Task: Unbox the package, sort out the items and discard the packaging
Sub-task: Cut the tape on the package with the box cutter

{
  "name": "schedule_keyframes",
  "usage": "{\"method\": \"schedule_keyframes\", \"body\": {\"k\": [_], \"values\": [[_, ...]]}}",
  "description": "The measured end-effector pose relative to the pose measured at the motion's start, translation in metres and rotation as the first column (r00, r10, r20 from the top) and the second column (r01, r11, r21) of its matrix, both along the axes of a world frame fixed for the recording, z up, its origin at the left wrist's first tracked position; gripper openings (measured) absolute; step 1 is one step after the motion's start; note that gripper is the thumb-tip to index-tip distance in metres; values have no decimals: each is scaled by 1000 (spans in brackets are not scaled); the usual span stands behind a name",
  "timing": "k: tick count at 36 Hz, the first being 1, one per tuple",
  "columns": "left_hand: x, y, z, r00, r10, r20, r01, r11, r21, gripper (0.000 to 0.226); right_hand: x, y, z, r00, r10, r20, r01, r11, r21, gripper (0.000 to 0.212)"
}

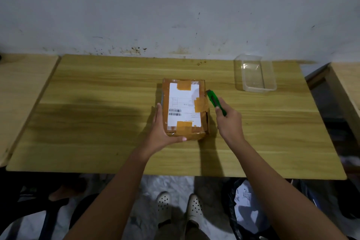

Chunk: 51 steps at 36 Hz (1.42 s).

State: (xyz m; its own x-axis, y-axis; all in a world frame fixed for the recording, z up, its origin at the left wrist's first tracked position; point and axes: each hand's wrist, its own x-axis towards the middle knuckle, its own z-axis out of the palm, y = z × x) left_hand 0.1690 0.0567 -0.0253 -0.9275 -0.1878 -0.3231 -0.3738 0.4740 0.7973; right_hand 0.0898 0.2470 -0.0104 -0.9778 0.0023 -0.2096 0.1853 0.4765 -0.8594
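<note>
A taped cardboard box (185, 103) lies mid-worktop (97, 122). The left hand (165, 132) braces its near-left corner, fingers straight and together along the left side and thumb along the near edge. Just right of the box, the right hand's (229, 121) fingers curl round a green cutter (213, 100), tip beside the box. A clear tub (257, 88) stands farther right.

A wooden table (97, 122) with a yellowish grain is set with its far edge against a grey wall (175, 6), which is marked with dark stains just above that edge. Paler wooden tables are placed beside its left edge (23, 84) and right edge (348, 80). White perforated shoes (194, 206) are seen on the pale floor (171, 183) below the near edge.
</note>
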Motion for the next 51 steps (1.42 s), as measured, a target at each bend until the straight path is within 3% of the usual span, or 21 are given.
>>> {"method": "schedule_keyframes", "body": {"k": [6, 18, 29, 40, 46, 51], "values": [[2, 5, -5, 996, 39, -86, -31, 995, 91, 129, 5, -6, 2, 998, 35, -45, -29, 993, 117, 41], [3, 1, -8, 996, 14, -86, -3, 991, 131, 128, 20, -21, 8, 991, 60, -117, -26, 963, 269, 42], [3, 0, -17, 995, 19, -94, 0, 982, 190, 124, 19, -35, 17, 993, 111, -42, -74, 858, 508, 45], [2, 0, -23, 995, 35, -98, -16, 982, 187, 124, 17, -37, 22, 991, 131, -27, -100, 856, 507, 41], [2, -1, -24, 994, 40, -102, -19, 980, 199, 123, 21, -46, 22, 992, 129, 0, -109, 837, 536, 50], [3, -1, -24, 994, 33, -103, -14, 982, 186, 123, 17, -44, 26, 991, 135, -2, -111, 826, 552, 40]]}}
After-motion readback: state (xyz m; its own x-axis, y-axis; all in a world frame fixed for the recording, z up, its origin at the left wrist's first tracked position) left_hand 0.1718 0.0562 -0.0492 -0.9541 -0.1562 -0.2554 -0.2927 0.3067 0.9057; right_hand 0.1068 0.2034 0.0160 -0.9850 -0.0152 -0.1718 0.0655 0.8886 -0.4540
